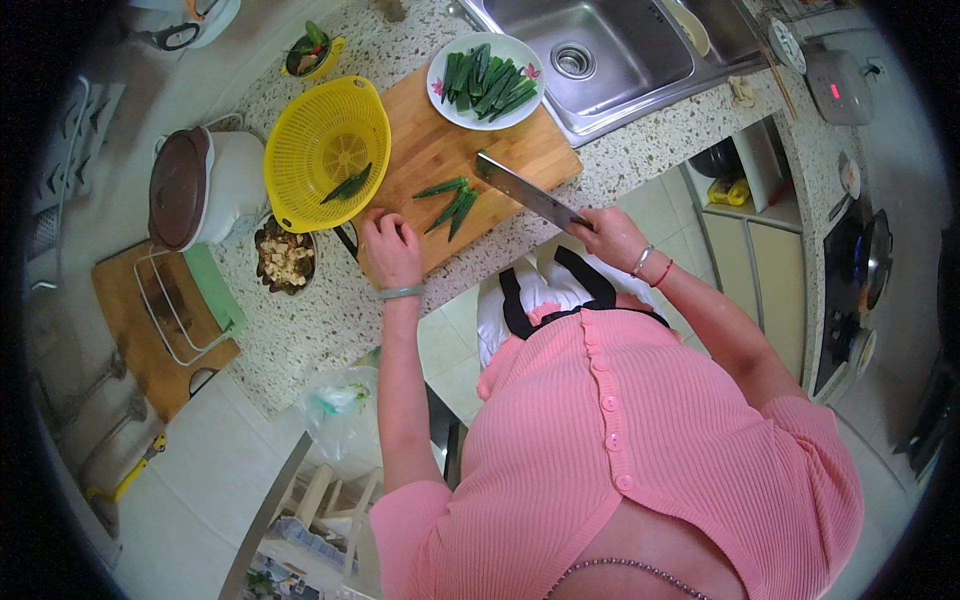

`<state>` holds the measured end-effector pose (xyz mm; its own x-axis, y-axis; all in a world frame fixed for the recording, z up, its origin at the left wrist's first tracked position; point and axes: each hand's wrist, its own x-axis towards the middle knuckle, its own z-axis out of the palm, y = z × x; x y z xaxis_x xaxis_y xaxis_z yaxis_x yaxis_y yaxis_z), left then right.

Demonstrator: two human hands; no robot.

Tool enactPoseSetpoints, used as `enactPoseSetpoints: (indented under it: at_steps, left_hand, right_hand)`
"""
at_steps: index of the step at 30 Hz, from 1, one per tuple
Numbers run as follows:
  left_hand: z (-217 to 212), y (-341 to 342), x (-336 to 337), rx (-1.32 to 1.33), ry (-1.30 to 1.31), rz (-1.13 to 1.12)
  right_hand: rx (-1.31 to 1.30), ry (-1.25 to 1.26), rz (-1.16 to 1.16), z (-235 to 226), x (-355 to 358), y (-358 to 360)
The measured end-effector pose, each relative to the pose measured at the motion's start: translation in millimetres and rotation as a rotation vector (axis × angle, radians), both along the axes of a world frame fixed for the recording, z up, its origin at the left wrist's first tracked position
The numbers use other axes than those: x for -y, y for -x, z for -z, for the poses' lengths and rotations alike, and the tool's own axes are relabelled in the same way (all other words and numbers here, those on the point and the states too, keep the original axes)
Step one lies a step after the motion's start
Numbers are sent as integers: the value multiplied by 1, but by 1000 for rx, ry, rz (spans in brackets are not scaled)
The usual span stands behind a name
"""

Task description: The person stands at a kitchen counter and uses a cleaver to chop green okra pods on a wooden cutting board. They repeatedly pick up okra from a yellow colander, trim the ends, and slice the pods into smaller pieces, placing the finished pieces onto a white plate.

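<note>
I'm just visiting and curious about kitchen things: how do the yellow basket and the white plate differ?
The yellow basket is deep and perforated; the white plate is shallow, with pink markings. The basket looks larger than the plate in this view. The basket holds only a few green pods, while the plate carries a heap of green pieces. Both hold green vegetables.

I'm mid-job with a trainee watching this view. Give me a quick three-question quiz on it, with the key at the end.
1. Which hand grips the knife?
2. True or false: the yellow colander stands to the left of the white plate.
3. Green pieces lie on the white plate and where else?
A) in the sink
B) on the board under the knife
C) on the floor

Key: 1. the right hand; 2. true; 3. B.
</note>
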<state>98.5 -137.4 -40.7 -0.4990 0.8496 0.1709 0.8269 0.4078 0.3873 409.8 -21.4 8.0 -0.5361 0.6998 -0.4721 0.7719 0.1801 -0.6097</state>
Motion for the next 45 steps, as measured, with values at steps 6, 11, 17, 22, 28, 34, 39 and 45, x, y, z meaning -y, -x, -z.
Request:
enactPoseSetpoints:
  at_steps: [6,11,17,22,28,34,39,45]
  left_hand:
    - [8,3,5,69,-17,-56]
    - [-4,-23,-22,252,-323,100]
    - [18,-24,-46,270,-170,289]
    - [7,-34,-32,120,-125,357]
    - [19,-39,-19,127,-137,294]
    - [22,-38,-21,170,-180,264]
    - [29,-33,-21,224,-225,280]
    - [29,-42,-23,280,-217,293]
  right_hand:
    - [-29,-22,18,7,3,0]
    - [-18,-22,26,8,5,0]
    - [-48,-26,36,7,4,6]
    - [-44,-26,52,3,0,15]
    - [-17,-107,23,15,-3,34]
    - [7,-227,-103,10,-4,41]
    - [3,-214,-105,6,-5,40]
    - [43,-288,-75,17,-14,50]
